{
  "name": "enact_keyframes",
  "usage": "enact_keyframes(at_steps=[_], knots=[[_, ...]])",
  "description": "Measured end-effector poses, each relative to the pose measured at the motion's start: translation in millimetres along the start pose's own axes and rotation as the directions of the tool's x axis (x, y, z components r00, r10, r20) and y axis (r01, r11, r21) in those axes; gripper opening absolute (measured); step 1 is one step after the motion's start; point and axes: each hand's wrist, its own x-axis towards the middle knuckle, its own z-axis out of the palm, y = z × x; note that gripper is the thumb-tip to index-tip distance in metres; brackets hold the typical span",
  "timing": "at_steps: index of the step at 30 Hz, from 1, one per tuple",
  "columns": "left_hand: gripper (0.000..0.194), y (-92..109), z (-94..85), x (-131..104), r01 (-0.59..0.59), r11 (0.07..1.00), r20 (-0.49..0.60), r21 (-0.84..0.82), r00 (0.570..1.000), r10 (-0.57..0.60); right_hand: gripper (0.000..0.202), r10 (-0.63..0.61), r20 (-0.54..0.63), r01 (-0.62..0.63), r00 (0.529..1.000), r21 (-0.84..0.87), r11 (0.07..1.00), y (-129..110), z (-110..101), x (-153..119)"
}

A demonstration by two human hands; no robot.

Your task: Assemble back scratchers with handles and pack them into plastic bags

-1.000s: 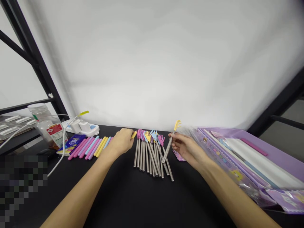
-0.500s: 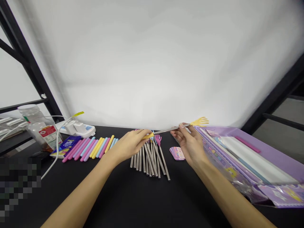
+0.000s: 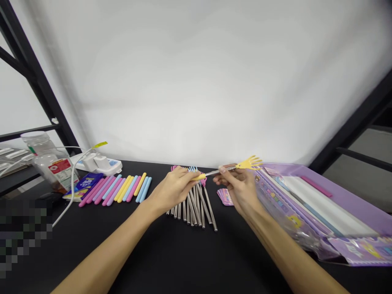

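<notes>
My left hand is closed around the yellow handle of a metal rod. My right hand pinches the same rod near its yellow hand-shaped head. The rod is held nearly level above the table, its head pointing right. Beneath and between my hands lies a fan of metal rods with pink and blue hand-shaped heads, partly hidden by my left hand. Several coloured handles lie side by side left of my left hand. Next to my right hand is a small stack of pink cards.
A purple box with a pink handle and long pieces inside stands at the right. At the left are a clear jar, a blue snack packet, a white power strip and a white cable. A pale wall rises behind the black table.
My hands have come closer together, with less bare rod between the yellow handle and my right fingers. The yellow head has moved left and slightly down. More blue handles show beside my left hand.
</notes>
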Motion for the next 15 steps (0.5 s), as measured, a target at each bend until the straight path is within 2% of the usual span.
enact_keyframes(at_steps=[3,7,12,15], knots=[[0.021,9,3.7,1,-0.034,0.999,-0.024,0.027,0.999,0.034,0.029,0.018,0.082,-0.012,0.996,-0.071,0.997,4,6,-6],[0.022,17,5.9,2,-0.096,0.992,-0.049,0.088,0.994,0.100,0.035,0.108,0.123,-0.092,0.987,-0.125,0.988,8,10,-13],[0.020,10,6.4,2,-0.088,0.991,-0.007,0.101,0.996,0.089,0.032,0.159,0.176,-0.156,0.971,-0.032,0.987,19,14,-14],[0.017,3,4.1,3,-0.036,0.993,0.014,0.109,0.999,0.034,0.029,0.200,0.152,-0.211,0.968,0.056,0.976,21,17,-12]])
